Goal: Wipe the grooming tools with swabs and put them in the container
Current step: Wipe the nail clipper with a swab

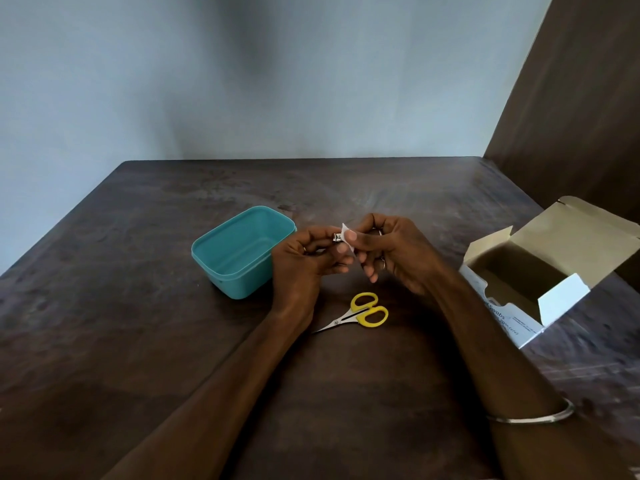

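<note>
Left hand: your left hand [304, 261], at frame centre, curls its fingers round a small metal clipper [336, 237], whose shiny end pokes out above the fingertips.
Right hand: your right hand [391, 252], just right of centre, pinches a white swab [347, 237] between thumb and forefinger, with the swab pressed against the clipper's exposed end.
Clipper: held in the air above the table [138, 323], between the two hands, mostly hidden by your fingers.
Scissors: yellow-handled scissors [356, 315] lie flat on the table below the hands, blades closed and pointing toward the lower left.
Container: a teal container [239, 252] stands open left of centre, just beside your left hand; nothing shows inside it.
Box: an opened cardboard box [540, 271] sits at the right edge, flaps up, with "Swabs" printed on its near side.
Bangle: a metal bangle [533, 415] circles your right forearm at the lower right.
</note>
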